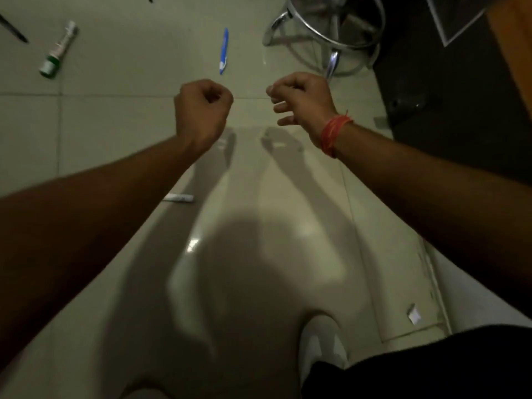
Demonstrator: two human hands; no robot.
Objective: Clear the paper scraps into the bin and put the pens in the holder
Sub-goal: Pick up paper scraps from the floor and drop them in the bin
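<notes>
Both arms reached out over glossy pale floor tiles (115, 133), open room between them. The left hand (201, 106) was balled in a fist; the right hand (299, 102) curled loosely, nothing visibly held. Beyond the left knuckles lay one blue pen (224, 50); far left, one green-capped marker (59, 49) and one dark pen (14, 29). One paper scrap (414, 314) lay well back under the right forearm, a chrome stool base (331, 33) just ahead of the right hand.

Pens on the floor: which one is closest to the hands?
The blue pen, lying just beyond the left hand. The green marker and black pen lie much farther off to the left.
</notes>
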